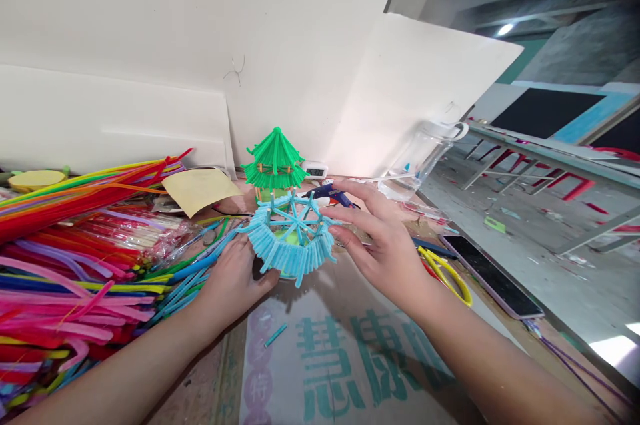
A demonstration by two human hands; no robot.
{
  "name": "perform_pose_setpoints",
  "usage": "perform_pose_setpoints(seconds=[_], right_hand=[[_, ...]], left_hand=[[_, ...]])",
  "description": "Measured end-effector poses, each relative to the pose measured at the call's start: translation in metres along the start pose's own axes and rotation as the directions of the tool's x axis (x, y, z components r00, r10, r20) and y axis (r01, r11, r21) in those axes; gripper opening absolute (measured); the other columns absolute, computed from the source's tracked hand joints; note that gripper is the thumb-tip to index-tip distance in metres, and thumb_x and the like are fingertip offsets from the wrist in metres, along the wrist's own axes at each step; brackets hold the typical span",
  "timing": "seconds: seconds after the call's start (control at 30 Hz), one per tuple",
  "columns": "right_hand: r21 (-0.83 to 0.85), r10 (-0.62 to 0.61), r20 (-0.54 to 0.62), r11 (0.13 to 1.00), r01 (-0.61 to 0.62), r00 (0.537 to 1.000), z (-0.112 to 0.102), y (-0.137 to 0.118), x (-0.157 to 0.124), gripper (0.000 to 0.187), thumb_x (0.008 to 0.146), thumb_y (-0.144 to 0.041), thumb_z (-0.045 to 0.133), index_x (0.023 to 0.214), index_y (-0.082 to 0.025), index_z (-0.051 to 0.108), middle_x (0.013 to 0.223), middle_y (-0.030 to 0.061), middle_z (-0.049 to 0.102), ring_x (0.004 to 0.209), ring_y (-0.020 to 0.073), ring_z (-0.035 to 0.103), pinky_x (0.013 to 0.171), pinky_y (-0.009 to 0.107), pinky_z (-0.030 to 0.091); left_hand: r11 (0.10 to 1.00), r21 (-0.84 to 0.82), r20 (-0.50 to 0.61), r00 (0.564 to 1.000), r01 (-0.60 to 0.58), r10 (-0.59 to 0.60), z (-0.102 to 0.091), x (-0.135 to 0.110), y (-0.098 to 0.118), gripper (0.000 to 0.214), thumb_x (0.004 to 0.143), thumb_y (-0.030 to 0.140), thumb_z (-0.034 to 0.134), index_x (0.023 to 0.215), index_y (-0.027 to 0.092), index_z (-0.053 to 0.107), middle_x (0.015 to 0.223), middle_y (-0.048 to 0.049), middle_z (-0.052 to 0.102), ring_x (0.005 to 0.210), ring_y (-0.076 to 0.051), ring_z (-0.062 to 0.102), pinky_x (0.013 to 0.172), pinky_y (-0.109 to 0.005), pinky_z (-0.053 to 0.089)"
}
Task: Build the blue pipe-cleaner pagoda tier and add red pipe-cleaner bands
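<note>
A small light-blue pipe-cleaner pavilion (pixel 295 253) is in front of me, its fringed roof ring joined by spokes that meet in the middle. At its left side my left hand (pixel 235 285) is closed on it, the thumb low under the fringe and the other fingers partly hidden. My right hand (pixel 383 242) has its fingers apart at the right edge of the roof; the fingertips look to be touching or very close to it. Just behind stands a green pipe-cleaner pavilion (pixel 276 162) with a pointed roof. A short blue pipe-cleaner piece (pixel 275 336) lies on the printed board (pixel 330 372).
Bundles of coloured pipe cleaners (pixel 75 285) crowd the left, beside a yellow paper (pixel 200 190). A blue glue gun (pixel 333 194) and white timer (pixel 315 170) sit behind. At right are yellow-handled scissors (pixel 453 278), a phone (pixel 493 275) and a clear plastic jug (pixel 420 152).
</note>
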State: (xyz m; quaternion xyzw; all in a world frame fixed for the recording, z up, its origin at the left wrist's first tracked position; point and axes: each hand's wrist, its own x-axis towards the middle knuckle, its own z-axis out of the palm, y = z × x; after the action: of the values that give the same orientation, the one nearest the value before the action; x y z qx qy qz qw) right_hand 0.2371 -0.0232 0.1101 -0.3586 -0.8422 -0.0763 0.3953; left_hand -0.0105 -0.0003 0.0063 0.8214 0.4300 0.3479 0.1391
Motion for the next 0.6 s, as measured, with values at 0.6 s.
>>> perform_pose_setpoints(seconds=[0.6], right_hand=[[-0.091,-0.037,0.004,0.995,0.037,0.999,0.0018,0.0031,-0.0028,0.018,0.097,-0.019,0.062,0.108,-0.027,0.073,0.138,0.0085,0.066,0.133,0.0273,0.057,0.117,0.062,0.037]], left_hand=[[1.0,-0.005,0.032,0.999,-0.011,0.011,0.0027,-0.0011,-0.0033,0.029,0.084,0.028,0.061,0.112,0.02,0.062,0.117,-0.014,0.069,0.12,-0.035,0.061,0.104,-0.054,0.049]])
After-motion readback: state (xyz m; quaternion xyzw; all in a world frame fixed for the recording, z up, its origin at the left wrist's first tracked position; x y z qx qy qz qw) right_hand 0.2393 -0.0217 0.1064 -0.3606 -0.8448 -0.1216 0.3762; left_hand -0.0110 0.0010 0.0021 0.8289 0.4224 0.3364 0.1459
